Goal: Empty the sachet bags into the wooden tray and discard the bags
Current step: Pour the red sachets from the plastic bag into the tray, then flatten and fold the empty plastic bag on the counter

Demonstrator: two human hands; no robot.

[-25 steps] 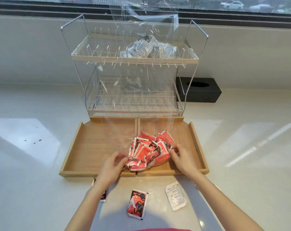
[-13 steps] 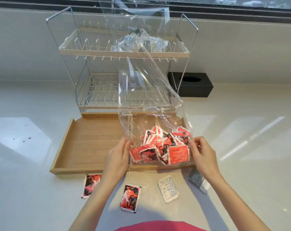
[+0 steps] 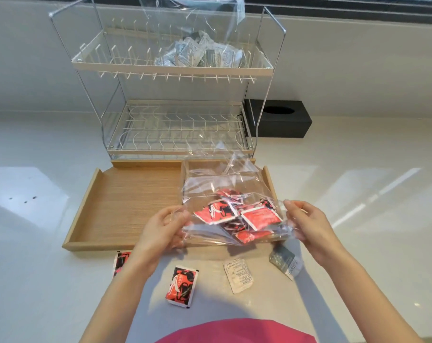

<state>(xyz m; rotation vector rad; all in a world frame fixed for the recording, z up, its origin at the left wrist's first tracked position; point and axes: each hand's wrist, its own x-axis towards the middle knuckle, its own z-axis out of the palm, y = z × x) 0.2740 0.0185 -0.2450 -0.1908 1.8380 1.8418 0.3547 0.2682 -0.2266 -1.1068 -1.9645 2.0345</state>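
A clear plastic bag (image 3: 224, 179) holding several red sachets (image 3: 237, 216) lies tipped over the right compartment of the wooden tray (image 3: 125, 196). My left hand (image 3: 163, 226) grips the bag's near left edge and my right hand (image 3: 306, 221) grips its near right edge. The tray's left compartment holds nothing. A second clear bag with grey sachets (image 3: 197, 54) rests on the top shelf of the wire rack (image 3: 175, 70).
Loose sachets lie on the white counter in front of the tray: two red ones (image 3: 181, 285) (image 3: 120, 262), a white one (image 3: 238, 274) and a dark one (image 3: 284, 259). A black box (image 3: 281, 118) stands behind the rack at the right.
The bag, upright and tall earlier, has been tipped down flat over the right compartment. Both hands moved apart along its near edge.
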